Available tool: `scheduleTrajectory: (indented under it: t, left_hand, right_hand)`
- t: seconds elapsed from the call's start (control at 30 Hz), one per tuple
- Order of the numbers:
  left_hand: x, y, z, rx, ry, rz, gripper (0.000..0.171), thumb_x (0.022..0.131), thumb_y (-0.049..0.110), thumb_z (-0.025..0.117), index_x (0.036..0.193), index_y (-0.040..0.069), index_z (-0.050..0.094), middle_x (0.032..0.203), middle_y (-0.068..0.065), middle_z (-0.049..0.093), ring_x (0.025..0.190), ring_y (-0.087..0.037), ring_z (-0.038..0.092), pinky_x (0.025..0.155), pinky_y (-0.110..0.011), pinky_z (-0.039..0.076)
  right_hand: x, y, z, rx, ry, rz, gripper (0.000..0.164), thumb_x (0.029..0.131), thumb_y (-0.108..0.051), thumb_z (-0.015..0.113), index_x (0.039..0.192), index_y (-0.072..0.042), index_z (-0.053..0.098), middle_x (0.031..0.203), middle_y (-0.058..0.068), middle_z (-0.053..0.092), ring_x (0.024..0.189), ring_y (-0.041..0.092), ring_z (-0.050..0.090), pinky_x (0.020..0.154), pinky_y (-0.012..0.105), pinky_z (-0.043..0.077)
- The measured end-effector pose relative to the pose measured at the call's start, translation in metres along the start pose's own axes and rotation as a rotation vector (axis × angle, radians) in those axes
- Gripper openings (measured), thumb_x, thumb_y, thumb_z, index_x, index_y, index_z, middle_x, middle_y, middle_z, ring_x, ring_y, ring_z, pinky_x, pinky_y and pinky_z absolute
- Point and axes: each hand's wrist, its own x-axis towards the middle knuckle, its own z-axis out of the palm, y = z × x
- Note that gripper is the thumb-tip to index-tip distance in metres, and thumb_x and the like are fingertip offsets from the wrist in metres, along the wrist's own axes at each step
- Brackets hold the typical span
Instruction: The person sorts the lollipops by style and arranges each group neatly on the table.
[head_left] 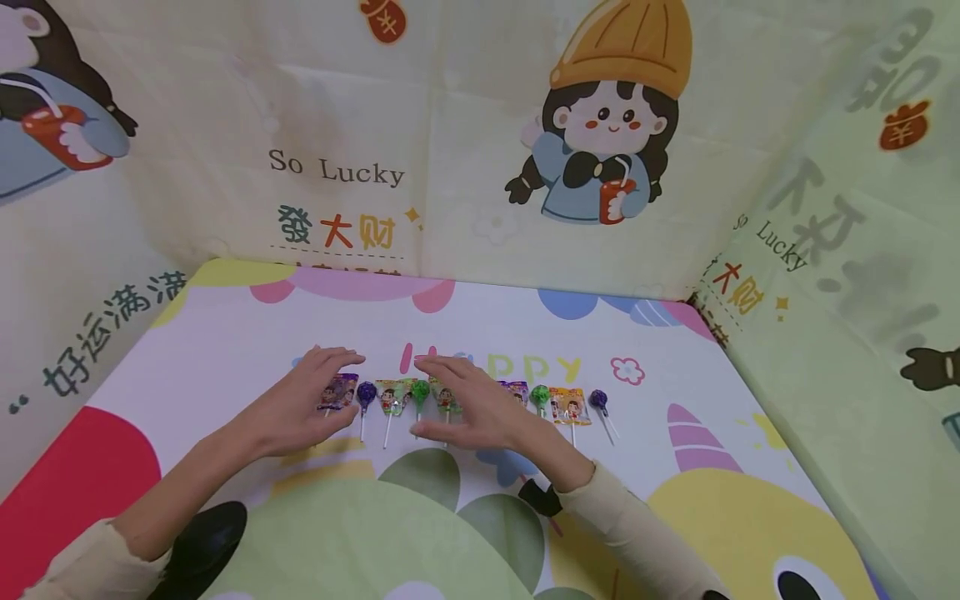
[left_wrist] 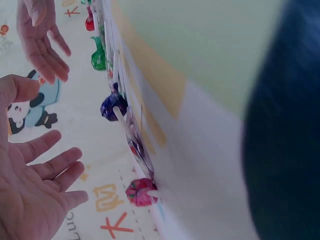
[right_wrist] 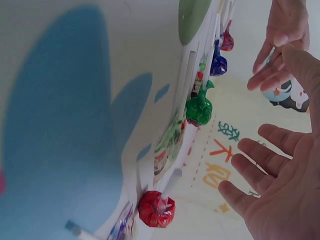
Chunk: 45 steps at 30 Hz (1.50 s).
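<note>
A row of lollipops lies across the table, sticks toward the person. My left hand (head_left: 311,408) hovers over its left part, fingers spread, beside a purple flat-wrapped lollipop (head_left: 342,392) and a round purple one (head_left: 366,393). Fingers apart and holding nothing, my right hand (head_left: 476,408) is above the middle. Between the hands are a green flat-wrapped lollipop (head_left: 391,395) and a round green lollipop (head_left: 420,389). A pink lollipop (left_wrist: 140,192) shows in the left wrist view, and a red one (right_wrist: 156,209) in the right wrist view; both are hidden by the hands in the head view.
Right of my right hand, the row continues with a green round lollipop (head_left: 540,397), an orange flat-wrapped one (head_left: 568,406) and a purple round one (head_left: 598,400). A printed cloth (head_left: 480,308) covers the table. Cream printed sheets (head_left: 465,125) stand behind and at both sides.
</note>
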Motion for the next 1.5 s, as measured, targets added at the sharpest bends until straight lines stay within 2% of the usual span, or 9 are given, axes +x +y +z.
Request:
scheduleTrajectory:
  t: [0.13,0.27,0.4,0.53,0.9,1.3,1.5]
  left_hand:
    - [-0.002,-0.005,-0.004,-0.043,-0.012,0.005,0.06,0.09,0.016,0.072,0.144,0.006,0.048,0.146,-0.02,0.048,0.131,-0.039,0.045,0.104,-0.066,0.044]
    - [-0.002,-0.012,-0.007,-0.087,-0.025,0.019,0.062,0.087,0.007,0.072,0.144,0.004,0.047,0.144,-0.02,0.049,0.129,-0.04,0.046,0.105,-0.065,0.042]
    - [-0.001,-0.02,-0.008,-0.087,-0.033,0.034,0.064,0.085,0.003,0.071,0.143,0.003,0.047,0.143,-0.02,0.049,0.132,-0.041,0.043,0.106,-0.065,0.04]
    - [0.003,-0.027,-0.01,-0.082,-0.068,0.024,0.065,0.082,0.004,0.074,0.141,0.003,0.048,0.143,-0.021,0.05,0.134,-0.043,0.041,0.107,-0.067,0.038]
    - [0.014,-0.04,-0.012,-0.062,-0.195,-0.044,0.068,0.077,0.016,0.083,0.136,0.005,0.053,0.135,-0.016,0.056,0.128,-0.039,0.045,0.107,-0.066,0.04]
    - [0.027,-0.047,-0.013,-0.03,-0.271,-0.022,0.065,0.074,0.022,0.088,0.13,0.005,0.059,0.128,-0.014,0.057,0.12,-0.036,0.048,0.106,-0.064,0.042]
    - [0.029,-0.048,-0.013,-0.012,-0.306,-0.035,0.065,0.075,0.024,0.087,0.13,0.005,0.06,0.126,-0.012,0.057,0.118,-0.034,0.049,0.105,-0.063,0.043]
  right_hand:
    - [0.005,0.0,0.003,0.051,-0.041,0.006,0.085,0.09,-0.051,0.073,0.159,-0.018,0.036,0.162,0.004,0.037,0.147,0.021,0.037,0.114,0.047,0.041]
    - [0.013,0.0,0.005,0.079,-0.068,0.005,0.082,0.091,-0.05,0.073,0.158,-0.017,0.039,0.161,0.002,0.039,0.147,0.019,0.035,0.115,0.046,0.041]
    - [0.021,0.0,0.007,0.107,-0.079,-0.017,0.077,0.091,-0.043,0.075,0.155,-0.015,0.043,0.158,0.002,0.043,0.147,0.022,0.036,0.116,0.048,0.039]
    - [0.028,0.0,0.009,0.134,-0.081,-0.041,0.07,0.091,-0.036,0.077,0.151,-0.012,0.048,0.154,0.003,0.049,0.144,0.023,0.041,0.116,0.047,0.039]
    - [0.042,0.002,0.017,0.177,-0.111,-0.007,0.061,0.089,-0.027,0.081,0.143,-0.01,0.057,0.144,0.002,0.057,0.135,0.018,0.05,0.114,0.035,0.041]
    - [0.052,0.004,0.027,0.145,-0.118,0.014,0.054,0.087,-0.024,0.082,0.136,-0.011,0.063,0.136,0.003,0.063,0.125,0.017,0.055,0.107,0.03,0.045]
    - [0.055,0.008,0.031,0.146,-0.127,0.027,0.051,0.088,-0.023,0.082,0.134,-0.012,0.065,0.134,0.002,0.064,0.123,0.016,0.056,0.107,0.03,0.045]
